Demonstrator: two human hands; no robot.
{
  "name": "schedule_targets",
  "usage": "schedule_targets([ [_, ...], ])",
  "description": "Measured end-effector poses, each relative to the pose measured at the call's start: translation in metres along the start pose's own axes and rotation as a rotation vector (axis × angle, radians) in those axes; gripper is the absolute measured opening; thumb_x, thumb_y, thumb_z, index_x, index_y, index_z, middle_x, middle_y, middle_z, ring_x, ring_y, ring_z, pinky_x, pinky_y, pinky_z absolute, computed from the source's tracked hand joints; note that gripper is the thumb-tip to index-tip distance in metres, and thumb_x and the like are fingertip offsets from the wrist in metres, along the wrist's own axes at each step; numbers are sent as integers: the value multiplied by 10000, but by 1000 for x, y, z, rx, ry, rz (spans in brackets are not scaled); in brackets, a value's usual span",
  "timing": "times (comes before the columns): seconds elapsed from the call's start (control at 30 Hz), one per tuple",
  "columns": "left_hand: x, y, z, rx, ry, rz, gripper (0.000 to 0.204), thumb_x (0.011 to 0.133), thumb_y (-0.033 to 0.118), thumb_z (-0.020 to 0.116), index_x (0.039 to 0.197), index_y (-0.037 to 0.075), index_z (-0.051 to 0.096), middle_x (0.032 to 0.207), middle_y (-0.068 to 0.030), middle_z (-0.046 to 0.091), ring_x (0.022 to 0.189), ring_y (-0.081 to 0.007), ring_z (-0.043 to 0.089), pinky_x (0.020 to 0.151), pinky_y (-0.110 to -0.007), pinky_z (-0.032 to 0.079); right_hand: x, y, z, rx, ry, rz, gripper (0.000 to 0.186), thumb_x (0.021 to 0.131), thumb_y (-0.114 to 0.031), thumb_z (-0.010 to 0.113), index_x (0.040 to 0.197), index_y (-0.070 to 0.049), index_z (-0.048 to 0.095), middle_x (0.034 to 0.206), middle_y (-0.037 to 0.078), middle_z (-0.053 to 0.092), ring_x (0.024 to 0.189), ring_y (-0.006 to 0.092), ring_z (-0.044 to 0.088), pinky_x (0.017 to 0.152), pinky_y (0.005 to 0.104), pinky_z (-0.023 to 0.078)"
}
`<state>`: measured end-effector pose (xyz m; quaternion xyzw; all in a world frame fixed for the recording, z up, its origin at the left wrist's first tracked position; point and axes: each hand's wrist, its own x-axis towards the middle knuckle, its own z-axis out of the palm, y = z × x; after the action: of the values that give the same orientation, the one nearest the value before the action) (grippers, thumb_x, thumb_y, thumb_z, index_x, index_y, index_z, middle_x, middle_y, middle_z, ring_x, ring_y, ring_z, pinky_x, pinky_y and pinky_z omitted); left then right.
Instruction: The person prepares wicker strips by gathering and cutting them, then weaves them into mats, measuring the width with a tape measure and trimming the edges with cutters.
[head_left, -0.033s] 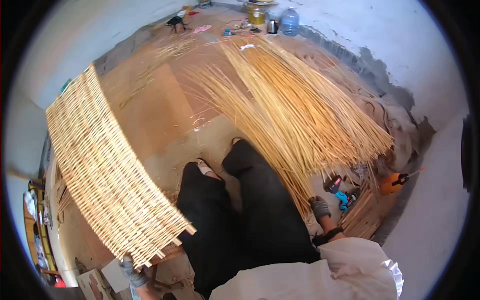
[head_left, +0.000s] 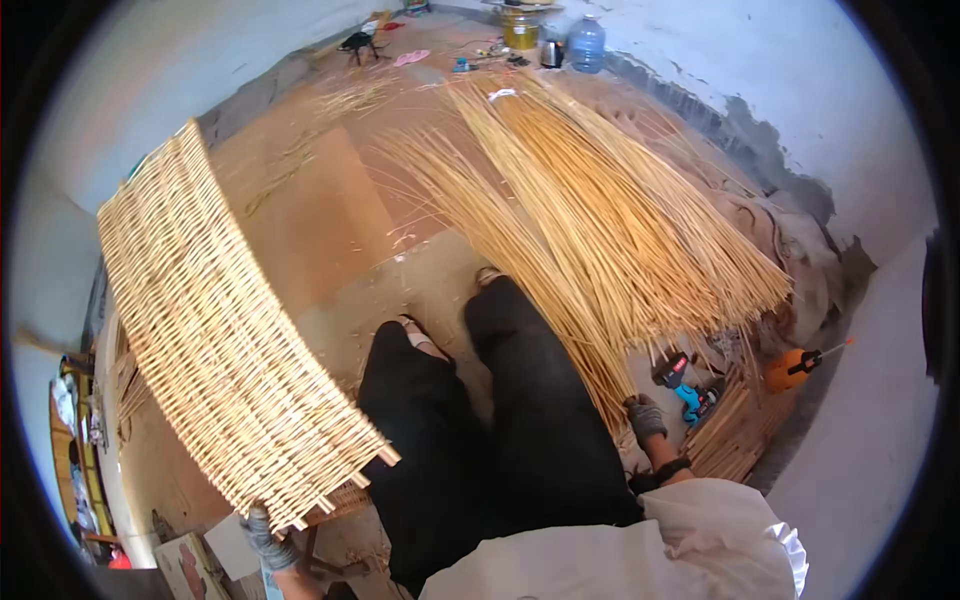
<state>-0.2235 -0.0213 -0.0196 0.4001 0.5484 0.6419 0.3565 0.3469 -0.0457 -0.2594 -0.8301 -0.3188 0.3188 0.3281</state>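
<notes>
A long woven mat [head_left: 235, 320] of pale split strips on short rods stretches up the left side. My left hand [head_left: 268, 540], in a grey glove, is closed on its near corner, fingers partly hidden by it. My right hand [head_left: 645, 420], also gloved, grips the near ends of loose thin strips [head_left: 590, 370] beside my right thigh. These join a wide, fanned pile of yellow strips [head_left: 610, 220] on the floor at the right, with a white tie near its far end. My black-trousered legs [head_left: 510, 420] lie between mat and strips.
A teal drill [head_left: 690, 400], wooden slats [head_left: 730, 435] and an orange spray bottle [head_left: 785, 370] sit at my right near a wall [head_left: 850, 460]. Along the far wall are a water jug [head_left: 587, 45], kettle [head_left: 551, 53] and bucket [head_left: 520, 32]. A cluttered shelf [head_left: 75, 450] stands far left.
The mat, my legs and both hands appear slightly farther right in the picture, with the background shifted a little too. Both hands keep their holds.
</notes>
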Motion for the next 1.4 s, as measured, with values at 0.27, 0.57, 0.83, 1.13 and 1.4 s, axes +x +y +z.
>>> schedule_targets([
  [0.27,-4,14,-5,-85,-13,59,603,721,372,588,1123,-39,407,1004,-123,521,852,-207,535,723,-319,458,48,67,21,-205,78,38,313,760,-311,444,850,-40,574,782,204,566,744,362,533,666,423,407],
  [0.57,-19,6,-54,49,22,-17,474,697,335,640,985,-16,503,857,-76,561,724,-149,538,621,-256,456,22,10,7,-205,156,-216,522,777,-112,436,1270,-143,267,869,230,555,820,370,535,675,404,424],
  [0.83,-24,-4,-8,-188,51,-40,516,785,345,517,1142,-8,397,1045,-114,515,896,-218,534,752,-331,461,24,46,42,-876,-410,-30,470,798,-110,358,1256,-166,269,930,231,543,871,362,539,723,425,424],
  [1.13,-50,6,-27,-85,354,113,411,851,245,421,1185,10,376,1154,-131,455,1015,-215,467,868,-319,379,128,-111,342,-686,-1093,-830,327,804,-239,418,1064,-69,520,1059,137,530,924,286,526,761,377,420],
  [1.4,-56,-13,-83,407,885,70,376,789,39,477,1139,-73,398,1127,-182,471,1031,-256,470,878,-305,368,96,-248,237,-413,-689,-715,416,764,-119,400,1179,-128,383,853,176,568,747,332,560,651,427,436],
])
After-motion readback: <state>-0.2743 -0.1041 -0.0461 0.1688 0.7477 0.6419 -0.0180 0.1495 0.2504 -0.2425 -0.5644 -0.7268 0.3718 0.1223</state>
